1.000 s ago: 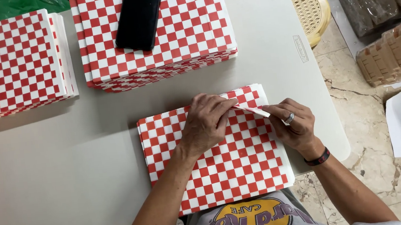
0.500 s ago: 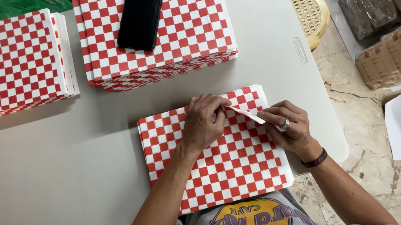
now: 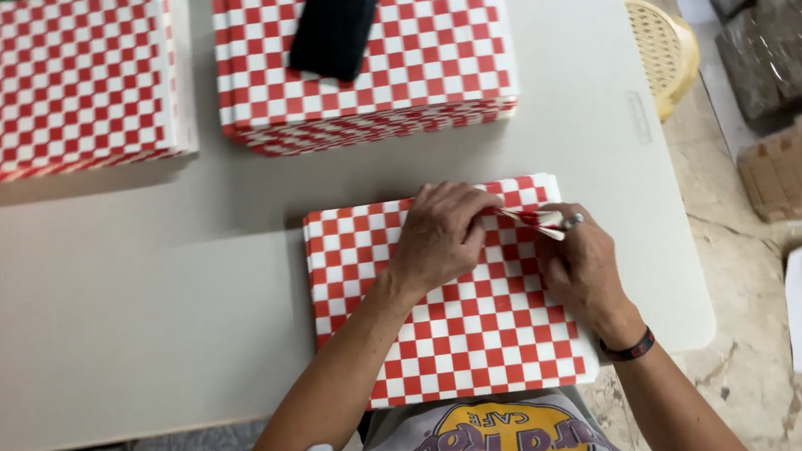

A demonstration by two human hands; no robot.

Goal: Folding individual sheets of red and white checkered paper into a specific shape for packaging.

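While the left hand (image 3: 443, 241) is laid flat, fingers spread, on a near stack of red-and-white checked sheets (image 3: 434, 338), the top sheet's far right corner (image 3: 533, 220) is pinched between the thumb and fingers of the right hand (image 3: 582, 270) and lifted into a small fold. The step in hand appears to be separating or folding a single sheet; the next move is judged to call for a steady press from the left hand so that only one sheet is drawn up. A ring and a dark wristband (image 3: 628, 348) are worn on the right hand. On the far side of the pale grey surface (image 3: 129, 307), two taller stacks of the same checked paper are seen: one at far left (image 3: 43, 85), one at centre (image 3: 422, 52) with a long black object (image 3: 336, 11) laid across it. A yellow woven stool (image 3: 668, 49) is set beside the surface at right.
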